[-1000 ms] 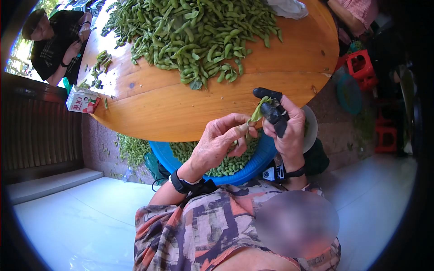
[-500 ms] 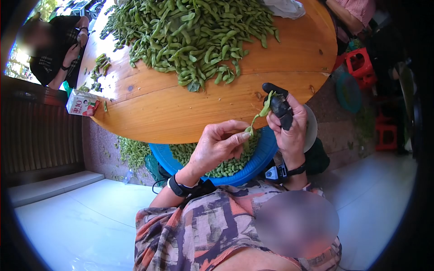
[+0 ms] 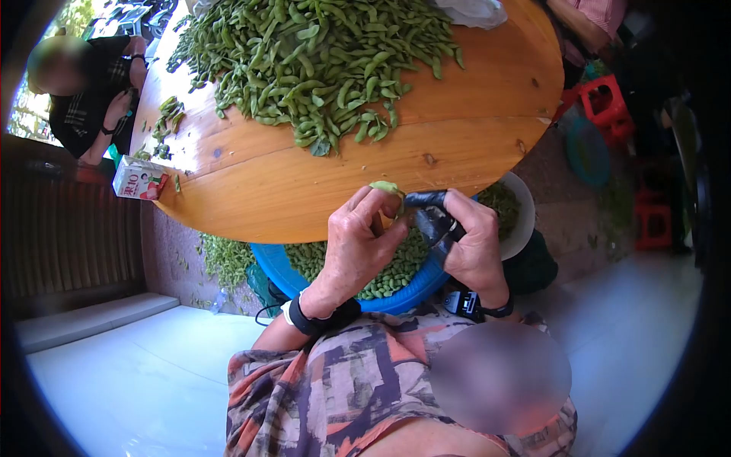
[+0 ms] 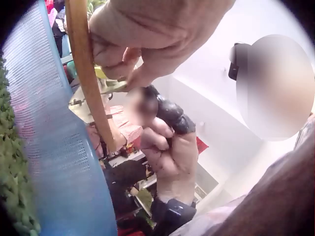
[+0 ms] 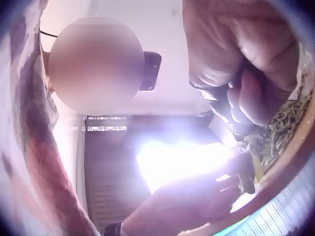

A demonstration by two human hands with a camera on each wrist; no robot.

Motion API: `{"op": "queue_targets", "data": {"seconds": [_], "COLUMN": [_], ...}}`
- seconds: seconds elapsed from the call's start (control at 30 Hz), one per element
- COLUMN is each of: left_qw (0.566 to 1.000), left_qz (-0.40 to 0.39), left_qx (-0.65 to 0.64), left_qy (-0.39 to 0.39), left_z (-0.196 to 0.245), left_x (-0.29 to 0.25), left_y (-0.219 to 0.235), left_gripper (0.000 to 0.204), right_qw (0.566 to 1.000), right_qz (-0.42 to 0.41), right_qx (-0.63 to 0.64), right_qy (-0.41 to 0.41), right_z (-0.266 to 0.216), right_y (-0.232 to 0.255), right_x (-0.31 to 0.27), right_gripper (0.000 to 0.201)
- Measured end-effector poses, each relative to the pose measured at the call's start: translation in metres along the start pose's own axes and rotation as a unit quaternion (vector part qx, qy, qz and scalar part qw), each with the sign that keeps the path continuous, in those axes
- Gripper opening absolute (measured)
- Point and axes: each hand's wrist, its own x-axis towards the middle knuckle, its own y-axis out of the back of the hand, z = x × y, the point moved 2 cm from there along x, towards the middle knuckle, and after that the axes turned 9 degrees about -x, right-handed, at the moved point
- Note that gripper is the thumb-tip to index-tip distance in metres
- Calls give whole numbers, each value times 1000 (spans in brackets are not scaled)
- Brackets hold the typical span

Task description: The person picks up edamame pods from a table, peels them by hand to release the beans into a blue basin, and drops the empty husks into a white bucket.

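Note:
My left hand (image 3: 354, 240) holds a green soybean pod (image 3: 384, 186) at its fingertips, above the front edge of the table. Black coverings wrap the thumb and forefinger of my right hand (image 3: 476, 240). Those covered fingertips meet the pod's near end beside my left fingers, and the other right fingers are curled in. In the left wrist view, part of the pod (image 4: 115, 87) shows between the two hands. Below them stands a blue basin (image 3: 274, 270) filled with green beans (image 3: 388, 282), partly hidden by the left forearm.
A large heap of soybean pods (image 3: 304, 68) covers the far part of the wooden table (image 3: 266, 194). A drink carton (image 3: 139, 179) stands at the left edge. At the right is a white bowl (image 3: 525, 221) with green pieces inside. Red stools (image 3: 605, 107) stand farther off.
The pod was stretched between both hands; now it sits at the left fingertips. My left hand has risen slightly and turned, while the right has dropped and tilted toward it.

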Motion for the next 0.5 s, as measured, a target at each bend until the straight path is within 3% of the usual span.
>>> {"op": "queue_targets", "data": {"seconds": [0.07,0.27,0.33,0.37,0.43,0.5], "left_qw": [1000,997,944,944,881,864], "left_qz": [-1,-46,-101,-101,-99,-85], "left_qx": [4,-23,-252,-253,-388,-423], "left_qy": [10,53,187,187,252,258], "left_z": [5,0,-12,-12,-8,-5], "left_x": [-1,-1,-3,-4,-4,-4], "left_y": [2,5,7,8,8,10], "left_gripper": [20,19,18,18,18,15], "right_qw": [997,995,992,992,981,983], "right_qz": [40,35,35,35,42,37], "right_qx": [-39,86,108,108,155,137], "right_qy": [-61,-36,-60,-60,-113,-114], "right_z": [-3,12,11,8,8,6], "right_y": [-5,-15,-13,-12,-11,-10], "right_x": [3,12,12,13,14,14], "right_gripper": [30,31,30,30,29,27]}}
